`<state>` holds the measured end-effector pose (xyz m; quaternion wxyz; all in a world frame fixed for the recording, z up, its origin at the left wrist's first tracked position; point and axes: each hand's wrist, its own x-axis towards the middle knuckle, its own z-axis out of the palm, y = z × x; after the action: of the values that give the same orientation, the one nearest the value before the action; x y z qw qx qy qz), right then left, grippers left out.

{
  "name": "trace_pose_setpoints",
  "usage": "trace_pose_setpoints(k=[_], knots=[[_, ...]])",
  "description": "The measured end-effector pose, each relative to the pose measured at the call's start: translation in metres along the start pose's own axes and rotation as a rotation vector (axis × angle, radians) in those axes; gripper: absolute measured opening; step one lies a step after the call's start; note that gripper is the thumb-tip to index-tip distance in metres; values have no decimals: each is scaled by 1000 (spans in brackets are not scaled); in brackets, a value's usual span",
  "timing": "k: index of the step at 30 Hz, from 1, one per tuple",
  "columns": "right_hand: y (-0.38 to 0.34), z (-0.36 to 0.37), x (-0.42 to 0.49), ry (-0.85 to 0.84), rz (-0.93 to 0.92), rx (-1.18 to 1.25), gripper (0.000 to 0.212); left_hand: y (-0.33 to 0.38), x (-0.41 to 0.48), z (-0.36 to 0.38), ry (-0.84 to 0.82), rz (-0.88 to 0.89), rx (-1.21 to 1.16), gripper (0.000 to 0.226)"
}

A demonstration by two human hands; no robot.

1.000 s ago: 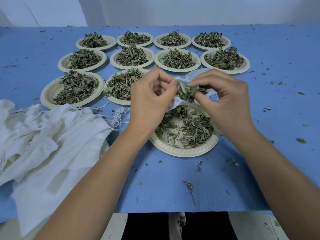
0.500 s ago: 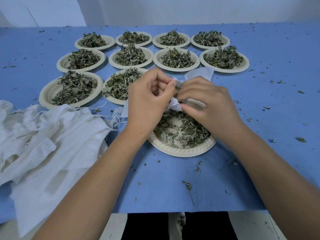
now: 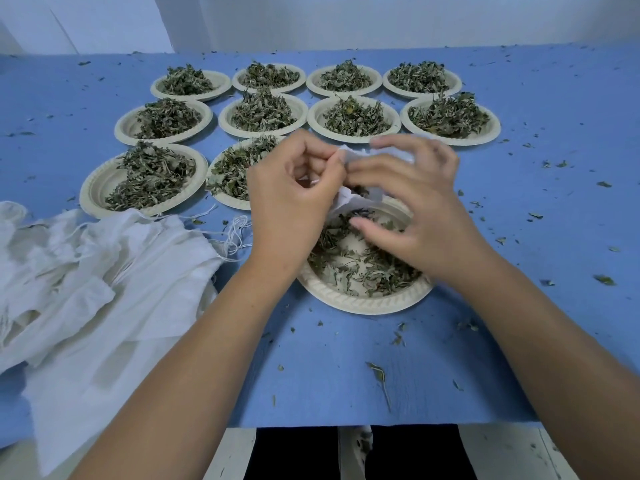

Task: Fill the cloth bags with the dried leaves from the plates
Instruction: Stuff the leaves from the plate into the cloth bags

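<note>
My left hand [image 3: 294, 199] pinches the mouth of a small white cloth bag [image 3: 348, 202] and holds it above the near paper plate [image 3: 360, 303]. That plate carries a thin layer of dried green leaves [image 3: 363, 271]. My right hand [image 3: 422, 209] hovers just right of the bag with its fingers spread and relaxed, slightly blurred. No leaves show in it. Most of the bag is hidden behind both hands.
Several paper plates heaped with dried leaves [image 3: 346, 116] stand in rows at the back of the blue table [image 3: 554, 202]. A heap of white cloth bags [image 3: 104, 271] with loose strings lies at the left. Leaf crumbs are scattered about, and the table's front edge runs close below.
My right hand held a pinch of leaves at the bag's mouth, pushed it in, and has now spread its fingers with nothing in them. My left hand keeps its hold on the bag.
</note>
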<state>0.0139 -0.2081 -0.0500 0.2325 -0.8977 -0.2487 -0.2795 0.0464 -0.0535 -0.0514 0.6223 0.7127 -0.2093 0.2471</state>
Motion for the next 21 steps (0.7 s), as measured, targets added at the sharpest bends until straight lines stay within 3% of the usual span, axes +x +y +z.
trace_pose_setpoints(k=[2, 4, 9, 12, 14, 16, 18, 19, 21], knots=[[2, -6, 1, 157, -20, -50, 25, 0, 1, -2, 36, -28, -33, 20], [1, -5, 1, 179, -39, -108, 18, 0, 1, -1, 46, -48, -53, 18], [-5, 7, 2, 106, -46, -116, 12, 4, 0, -1, 8, -59, -78, 20], [-7, 12, 1, -115, -3, -119, 22, 5, -1, 0, -80, -37, -74, 22], [-5, 6, 0, -141, 83, 9, 24, 5, -1, 1, -72, -46, -70, 22], [1, -9, 1, 24, 229, 293, 27, 2, 0, -1, -6, -71, -84, 21], [12, -27, 2, 111, 359, 586, 46, -1, 3, -4, 60, -92, -99, 18], [15, -33, 2, 52, 417, 652, 55, -2, 3, -5, 79, -96, -93, 17], [16, -33, 1, -241, 510, 646, 67, -2, 3, -3, 83, -92, -73, 17]])
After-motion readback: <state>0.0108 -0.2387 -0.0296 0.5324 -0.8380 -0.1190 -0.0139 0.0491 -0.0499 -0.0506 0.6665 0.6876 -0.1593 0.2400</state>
